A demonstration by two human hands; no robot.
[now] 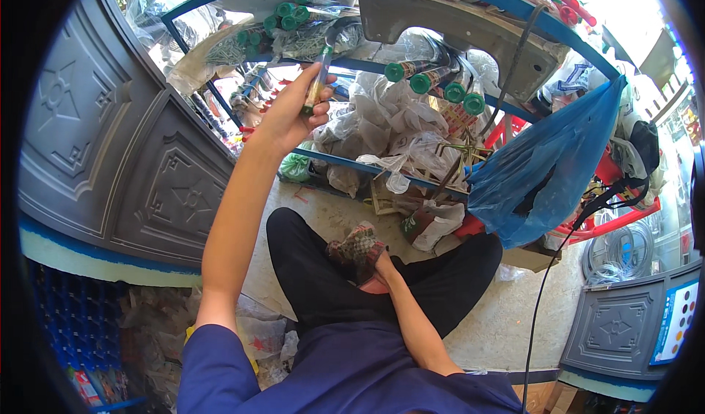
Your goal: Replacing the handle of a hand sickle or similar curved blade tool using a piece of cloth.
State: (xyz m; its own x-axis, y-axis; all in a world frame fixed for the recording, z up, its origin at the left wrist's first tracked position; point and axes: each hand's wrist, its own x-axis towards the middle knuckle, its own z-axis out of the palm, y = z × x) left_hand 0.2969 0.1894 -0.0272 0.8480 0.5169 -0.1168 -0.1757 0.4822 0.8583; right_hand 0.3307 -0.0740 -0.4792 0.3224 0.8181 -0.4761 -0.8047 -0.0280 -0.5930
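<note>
One curved-bladed tool sits gripped in the left hand; right hand, at checkered fabric, unclear

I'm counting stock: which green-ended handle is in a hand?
The tan, green-ended handle in the left hand; the others lie on the blue-framed shelf.
</note>
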